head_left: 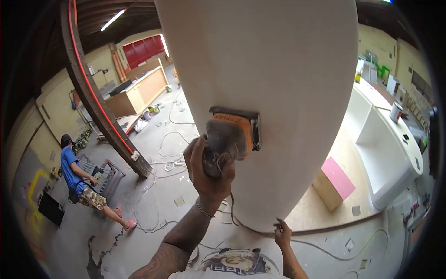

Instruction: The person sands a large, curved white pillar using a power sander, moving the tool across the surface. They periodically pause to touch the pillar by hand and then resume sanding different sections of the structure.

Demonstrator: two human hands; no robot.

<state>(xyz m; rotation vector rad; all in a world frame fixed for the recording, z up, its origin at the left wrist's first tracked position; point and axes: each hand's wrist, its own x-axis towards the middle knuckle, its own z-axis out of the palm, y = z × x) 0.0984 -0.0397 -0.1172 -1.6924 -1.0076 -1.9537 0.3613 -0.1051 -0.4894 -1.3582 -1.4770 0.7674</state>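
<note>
My left hand (211, 174) is wrapped round the body of an orange and black electric sander (232, 132). Its square pad lies against a tall, smooth, off-white curved panel (274, 60) in front of me. From the sander a dark power cord (237, 224) hangs down and runs right, past the foot of the panel. Low on the right, my right hand (282, 234) has its fingers bent around this cord, close to the panel's lower edge. The cord carries on across the floor beyond that hand.
A pink-topped block (338, 177) and a white curved counter (367, 130) with a can (396, 112) stand at right. At left are a dark post (95, 97) and a person in a blue shirt (72, 169) beside a grey rack (109, 176). Loose cables (169, 144) cross the floor.
</note>
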